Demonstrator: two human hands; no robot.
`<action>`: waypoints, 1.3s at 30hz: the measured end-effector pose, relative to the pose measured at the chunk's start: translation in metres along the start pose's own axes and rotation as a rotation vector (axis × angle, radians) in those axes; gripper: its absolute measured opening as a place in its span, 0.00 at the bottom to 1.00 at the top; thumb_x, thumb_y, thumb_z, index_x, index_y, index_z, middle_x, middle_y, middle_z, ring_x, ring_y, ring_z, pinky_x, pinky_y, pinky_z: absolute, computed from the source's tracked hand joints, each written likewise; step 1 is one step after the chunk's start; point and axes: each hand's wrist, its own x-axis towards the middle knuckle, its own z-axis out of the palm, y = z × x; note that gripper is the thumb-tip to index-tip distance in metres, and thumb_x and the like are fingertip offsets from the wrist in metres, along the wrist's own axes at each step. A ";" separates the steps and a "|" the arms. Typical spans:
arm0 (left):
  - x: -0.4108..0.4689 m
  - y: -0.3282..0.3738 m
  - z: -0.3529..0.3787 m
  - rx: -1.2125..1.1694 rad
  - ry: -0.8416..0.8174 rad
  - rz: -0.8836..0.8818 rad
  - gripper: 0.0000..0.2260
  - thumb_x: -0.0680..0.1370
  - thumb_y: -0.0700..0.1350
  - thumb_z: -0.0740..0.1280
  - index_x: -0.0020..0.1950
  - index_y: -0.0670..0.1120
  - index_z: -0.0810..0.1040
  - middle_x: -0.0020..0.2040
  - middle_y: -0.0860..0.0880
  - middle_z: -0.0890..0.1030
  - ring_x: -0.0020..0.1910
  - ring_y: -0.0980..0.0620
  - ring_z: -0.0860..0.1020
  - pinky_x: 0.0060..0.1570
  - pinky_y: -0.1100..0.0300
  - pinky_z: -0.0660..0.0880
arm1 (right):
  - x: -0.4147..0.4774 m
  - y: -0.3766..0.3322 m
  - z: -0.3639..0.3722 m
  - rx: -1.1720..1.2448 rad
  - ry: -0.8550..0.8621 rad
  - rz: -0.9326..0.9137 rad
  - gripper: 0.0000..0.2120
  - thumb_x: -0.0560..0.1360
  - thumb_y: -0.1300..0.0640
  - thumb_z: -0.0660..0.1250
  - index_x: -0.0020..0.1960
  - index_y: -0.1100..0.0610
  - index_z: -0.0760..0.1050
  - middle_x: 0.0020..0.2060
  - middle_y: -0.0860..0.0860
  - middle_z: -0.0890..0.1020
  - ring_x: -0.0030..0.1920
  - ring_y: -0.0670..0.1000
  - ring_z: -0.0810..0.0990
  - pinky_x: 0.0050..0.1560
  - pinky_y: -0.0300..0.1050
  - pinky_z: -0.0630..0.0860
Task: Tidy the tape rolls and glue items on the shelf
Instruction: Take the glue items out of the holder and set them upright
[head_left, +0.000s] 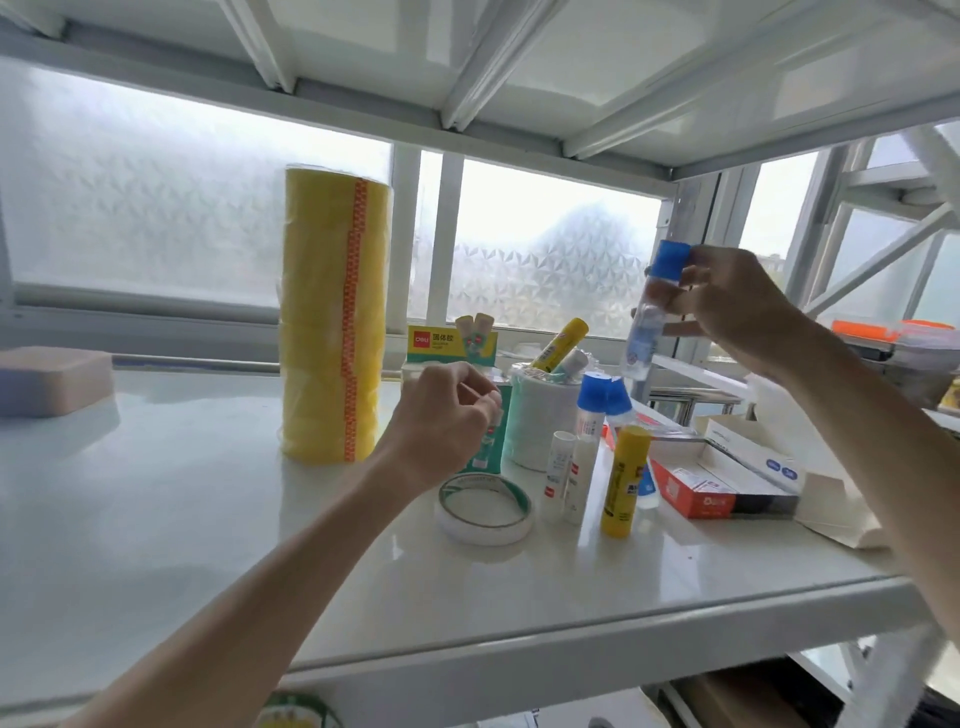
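Observation:
My right hand (737, 306) holds a clear liquid glue bottle with a blue cap (655, 306) up in the air at the right, above the shelf. My left hand (447, 415) hovers loosely curled in front of a green glue stick box (452, 340), with nothing clearly in it. A tall stack of yellow tape rolls (335, 317) stands upright left of centre. A flat white tape roll with green print (485, 509) lies near the front. A yellow glue stick (626, 480), two white glue sticks (569, 475) and two blue-capped bottles (602, 402) stand together.
A white tape roll stack (537, 421) holds a yellow glue stick (561, 343) in its core. An open red and white box (727, 480) lies at the right. A pink-beige block (52, 379) sits far left. The white shelf (208, 519) has a frosted window behind.

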 end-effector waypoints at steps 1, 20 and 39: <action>-0.001 -0.001 0.002 -0.012 -0.001 -0.009 0.03 0.77 0.43 0.69 0.50 0.46 0.80 0.44 0.49 0.83 0.42 0.52 0.82 0.39 0.60 0.80 | 0.000 0.001 0.002 -0.038 -0.016 0.007 0.16 0.75 0.64 0.68 0.62 0.62 0.72 0.47 0.53 0.79 0.48 0.52 0.81 0.41 0.46 0.81; 0.006 0.019 0.056 -0.093 -0.241 -0.143 0.26 0.78 0.65 0.57 0.55 0.44 0.77 0.43 0.51 0.78 0.38 0.58 0.74 0.34 0.62 0.65 | -0.039 0.086 0.019 -0.099 -0.277 0.261 0.18 0.76 0.62 0.68 0.65 0.58 0.70 0.52 0.56 0.78 0.51 0.53 0.80 0.41 0.42 0.79; 0.008 0.018 0.066 -0.196 -0.082 0.020 0.15 0.75 0.52 0.72 0.57 0.45 0.81 0.47 0.50 0.84 0.41 0.58 0.81 0.32 0.72 0.71 | -0.096 0.084 0.012 -0.518 -0.010 -0.125 0.26 0.67 0.61 0.77 0.55 0.48 0.65 0.47 0.45 0.73 0.45 0.44 0.75 0.43 0.33 0.72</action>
